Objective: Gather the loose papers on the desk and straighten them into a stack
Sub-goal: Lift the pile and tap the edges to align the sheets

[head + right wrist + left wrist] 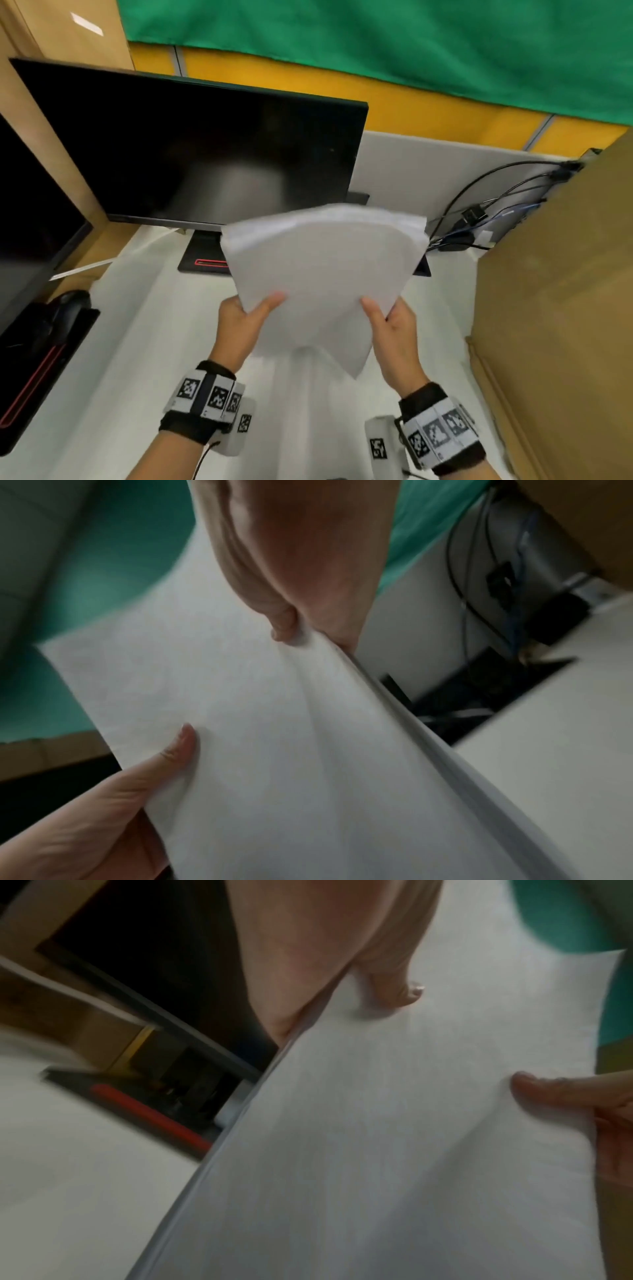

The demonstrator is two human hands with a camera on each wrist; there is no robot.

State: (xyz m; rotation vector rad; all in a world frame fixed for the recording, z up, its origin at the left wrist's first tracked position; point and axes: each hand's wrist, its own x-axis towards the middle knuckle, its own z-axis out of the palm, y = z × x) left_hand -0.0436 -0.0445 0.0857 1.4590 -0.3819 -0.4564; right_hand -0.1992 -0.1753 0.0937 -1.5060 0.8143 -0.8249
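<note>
Right now I'm holding the papers (322,267) clear above the white counter (144,359), in front of the dark monitor (191,150) — a thin, light sheaf, floppy enough that its top is arching and the far edges are fanning unevenly. My left hand (241,329) is pinching the lower left edge, thumb on the face, and my right hand (394,329) is pinching the lower right edge likewise. I judge the sheets slippery against each other — gripping both long edges should be steadying them for squaring.
</note>
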